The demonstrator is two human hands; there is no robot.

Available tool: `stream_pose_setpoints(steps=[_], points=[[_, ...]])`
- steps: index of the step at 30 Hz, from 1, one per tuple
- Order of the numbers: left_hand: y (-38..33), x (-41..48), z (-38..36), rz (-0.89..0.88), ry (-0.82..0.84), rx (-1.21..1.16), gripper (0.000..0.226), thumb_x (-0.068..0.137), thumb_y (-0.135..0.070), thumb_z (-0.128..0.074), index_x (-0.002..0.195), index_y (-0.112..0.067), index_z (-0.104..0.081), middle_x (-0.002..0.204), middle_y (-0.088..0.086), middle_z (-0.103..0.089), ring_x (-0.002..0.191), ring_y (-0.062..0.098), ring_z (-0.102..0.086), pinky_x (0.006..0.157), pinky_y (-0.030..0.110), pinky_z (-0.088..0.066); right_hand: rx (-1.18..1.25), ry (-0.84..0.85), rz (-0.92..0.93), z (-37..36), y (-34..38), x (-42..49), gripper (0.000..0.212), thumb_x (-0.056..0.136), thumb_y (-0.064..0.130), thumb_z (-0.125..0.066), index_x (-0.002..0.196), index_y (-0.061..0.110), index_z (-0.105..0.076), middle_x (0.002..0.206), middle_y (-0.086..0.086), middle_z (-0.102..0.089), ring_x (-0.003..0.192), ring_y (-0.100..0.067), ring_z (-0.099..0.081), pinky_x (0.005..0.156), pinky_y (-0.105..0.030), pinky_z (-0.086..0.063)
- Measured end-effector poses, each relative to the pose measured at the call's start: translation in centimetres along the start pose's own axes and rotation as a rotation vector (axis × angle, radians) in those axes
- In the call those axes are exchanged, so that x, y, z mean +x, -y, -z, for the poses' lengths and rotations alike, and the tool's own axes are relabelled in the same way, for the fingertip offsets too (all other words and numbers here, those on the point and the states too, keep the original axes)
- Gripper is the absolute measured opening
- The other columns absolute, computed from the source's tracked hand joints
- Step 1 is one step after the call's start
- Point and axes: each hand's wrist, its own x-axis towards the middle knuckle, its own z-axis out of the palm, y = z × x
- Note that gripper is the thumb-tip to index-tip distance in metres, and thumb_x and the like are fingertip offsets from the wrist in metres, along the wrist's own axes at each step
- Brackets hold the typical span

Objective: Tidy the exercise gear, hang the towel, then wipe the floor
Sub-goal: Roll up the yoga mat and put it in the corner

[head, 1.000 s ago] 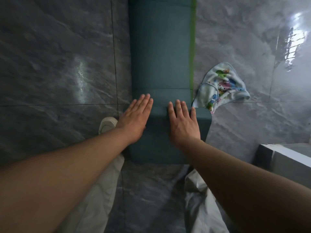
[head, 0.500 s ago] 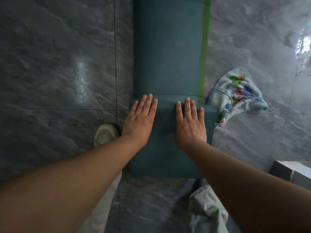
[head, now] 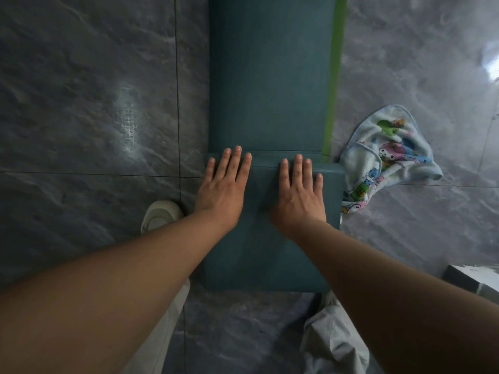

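A teal exercise mat (head: pixel 270 76) with a green edge stripe lies along the grey marble floor, running away from me. Its near end is folded or rolled over into a thicker part (head: pixel 270 252). My left hand (head: pixel 222 188) and my right hand (head: pixel 299 193) both press flat on top of that thicker part, fingers straight, near its far edge. A small white towel (head: pixel 388 155) with cartoon prints lies crumpled on the floor just right of the mat, touching its corner.
Glossy grey floor tiles (head: pixel 94 90) spread on both sides of the mat. My white shoe (head: pixel 159 214) stands just left of the mat. A white and dark box corner (head: pixel 478 279) sits at the lower right. My light trousers (head: pixel 332 341) show at the bottom.
The thicker part of the mat has moved farther along the mat under both hands. The hands stay flat on it. The view shifted so the towel sits more to the right.
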Motion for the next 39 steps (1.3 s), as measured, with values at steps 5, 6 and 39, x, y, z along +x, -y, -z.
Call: stream_pose_setpoints(steps=[5,6,39], points=[[0.6,2.0,-1.9,-0.008,0.011,0.007,0.091,0.091,-0.006,-0.046,0.154,-0.016,0.020,0.163,0.008,0.021,0.150,0.027,0.017,0.122,0.050,0.001,0.048,0.029,0.034,-1.5,-0.5,2.6,0.107,0.087,0.048,-0.058,0.155,0.013,0.017,0.161,-0.015,0.025,0.147,-0.034,0.025,0.121,-0.054,0.004],[0.7,2.3,-2.3,-0.008,0.021,0.008,0.091,0.091,-0.006,-0.046,0.154,-0.016,0.020,0.163,0.008,0.021,0.150,0.026,0.018,0.122,0.049,0.002,0.052,0.030,0.033,-1.9,-0.4,3.0,0.107,0.087,0.048,-0.058,0.155,0.013,0.017,0.161,-0.014,0.026,0.147,-0.034,0.026,0.121,-0.054,0.004],[-0.3,1.9,-3.3,-0.009,0.209,0.128,0.090,0.093,-0.012,-0.047,0.154,-0.015,0.020,0.161,0.003,0.029,0.149,0.021,0.023,0.123,0.044,0.005,0.056,0.126,0.039,-2.4,-1.1,5.2,0.123,0.078,0.051,-0.069,0.154,0.016,0.022,0.159,-0.013,0.031,0.146,-0.032,0.029,0.121,-0.053,0.004]])
